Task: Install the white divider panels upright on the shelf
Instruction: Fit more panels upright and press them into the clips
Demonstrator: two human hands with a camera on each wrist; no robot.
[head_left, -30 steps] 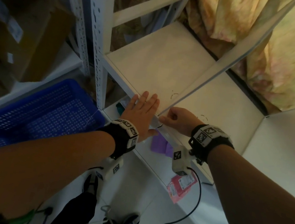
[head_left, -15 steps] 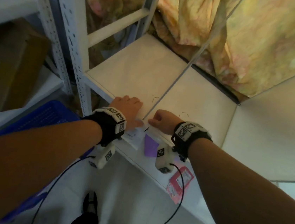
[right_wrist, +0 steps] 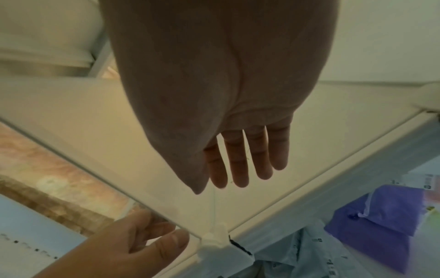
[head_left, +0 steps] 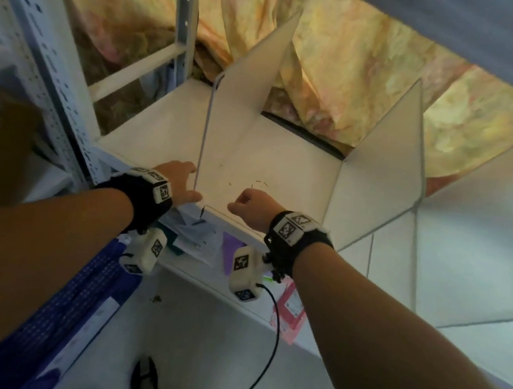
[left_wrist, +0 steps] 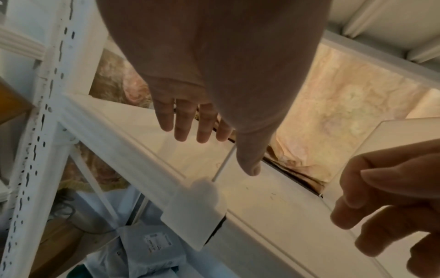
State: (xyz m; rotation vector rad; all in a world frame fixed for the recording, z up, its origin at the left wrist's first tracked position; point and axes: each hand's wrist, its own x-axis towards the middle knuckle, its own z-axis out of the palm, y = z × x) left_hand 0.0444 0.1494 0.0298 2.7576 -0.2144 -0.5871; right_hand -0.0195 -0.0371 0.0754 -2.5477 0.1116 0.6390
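A white divider panel [head_left: 241,122] stands upright on the white shelf [head_left: 283,168], and a white clip [left_wrist: 197,212] holds its foot at the front lip. My left hand [head_left: 191,180] straddles the panel's front edge [left_wrist: 222,167], with the thumb on the right side and straight fingers on the left. Whether it presses the panel I cannot tell. My right hand [head_left: 238,203] hovers just right of the clip [right_wrist: 221,244] with loosely curled fingers and holds nothing. A second divider [head_left: 380,163] stands upright further right.
A perforated metal post [head_left: 64,76] rises left of the shelf. Patterned cloth [head_left: 359,62] hangs behind. The lower shelf holds papers and a purple bag [head_left: 232,252] and a pink packet [head_left: 290,307]. A blue basket [head_left: 61,300] sits lower left. A black cable [head_left: 273,340] hangs from my right wrist.
My left hand lifted off the shelf floor and now straddles the panel's front edge. My right hand let go at the panel's foot and drew slightly right. The head view rose.
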